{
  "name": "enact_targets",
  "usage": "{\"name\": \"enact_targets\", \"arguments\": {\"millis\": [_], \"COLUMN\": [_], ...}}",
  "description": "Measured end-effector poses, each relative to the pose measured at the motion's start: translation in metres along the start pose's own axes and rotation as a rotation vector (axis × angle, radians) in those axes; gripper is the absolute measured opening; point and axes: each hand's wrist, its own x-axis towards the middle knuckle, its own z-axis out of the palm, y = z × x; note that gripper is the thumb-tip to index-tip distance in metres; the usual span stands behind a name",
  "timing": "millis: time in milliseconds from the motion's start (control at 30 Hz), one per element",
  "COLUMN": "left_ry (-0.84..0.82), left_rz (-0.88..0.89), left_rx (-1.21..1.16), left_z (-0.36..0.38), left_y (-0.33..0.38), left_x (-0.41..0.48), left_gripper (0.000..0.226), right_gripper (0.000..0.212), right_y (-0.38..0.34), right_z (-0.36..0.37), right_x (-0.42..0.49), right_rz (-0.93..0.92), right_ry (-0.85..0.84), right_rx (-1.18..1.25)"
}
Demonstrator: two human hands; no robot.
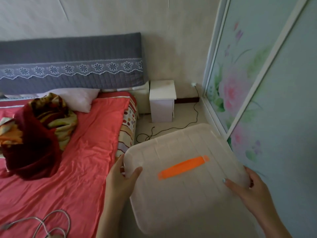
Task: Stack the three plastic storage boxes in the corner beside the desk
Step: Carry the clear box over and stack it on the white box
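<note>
- I am looking down at a pale plastic storage box (185, 182) with its lid on, held in the gap between the bed (82, 152) and the sliding door (257, 91) with painted flowers.
- My left hand (120, 176) is gripping the box's left corner, thumb lying on top of the lid and fingers wrapping under the rim.
- My right hand (248, 184) is clamping the right edge, thumb pressing on the lid, fingers curling around the side.
- The two hands are sitting well apart, one on each side of the box.
- An orange handle (183, 167) is lying flat across the middle of the lid, running at a slant.
- I cannot tell whether the box is resting on anything beneath it.
- A small white nightstand (162, 102) is standing against the wall beyond the box, beside the bed's headboard.
- A black cable (195, 115) is trailing from a wall plug across the floor, passing near the box's far edge.
</note>
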Motion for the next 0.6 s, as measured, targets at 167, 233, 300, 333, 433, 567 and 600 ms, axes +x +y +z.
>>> {"name": "enact_targets", "arguments": {"millis": [167,233,300,333,433,567,600], "left_ry": [-0.013,-0.016,-0.014,-0.012,-0.009,0.000,0.007], "left_rz": [0.047,0.053,0.057,0.060,0.060,0.029,0.025], "left_rx": [-0.009,-0.017,-0.022,-0.023,-0.040,-0.069,-0.075], "left_z": [-0.008,-0.010,-0.012,-0.013,-0.018,-0.030,-0.033], "left_y": [0.001,0.000,-0.003,-0.003,-0.007,-0.012,-0.014], "left_x": [-0.010,-0.012,-0.013,-0.013,-0.014,-0.017,-0.018], "left_gripper": [0.063,0.062,0.062,0.061,0.060,0.062,0.062], "right_gripper": [0.080,0.081,0.081,0.081,0.081,0.081,0.080], "right_y": [-0.009,-0.012,-0.013,-0.014,-0.017,-0.024,-0.026], "right_z": [-0.008,-0.010,-0.010,-0.009,-0.005,0.004,0.006], "right_x": [-0.009,-0.012,-0.015,-0.016,-0.020,-0.024,-0.024], "right_rz": [-0.002,-0.008,-0.018,-0.022,-0.024,-0.029,-0.036], "right_ry": [-0.023,-0.030,-0.025,-0.022,-0.023,-0.030,-0.029], "right_rx": [-0.013,-0.014,-0.025,-0.031,-0.041,-0.067,-0.075]}}
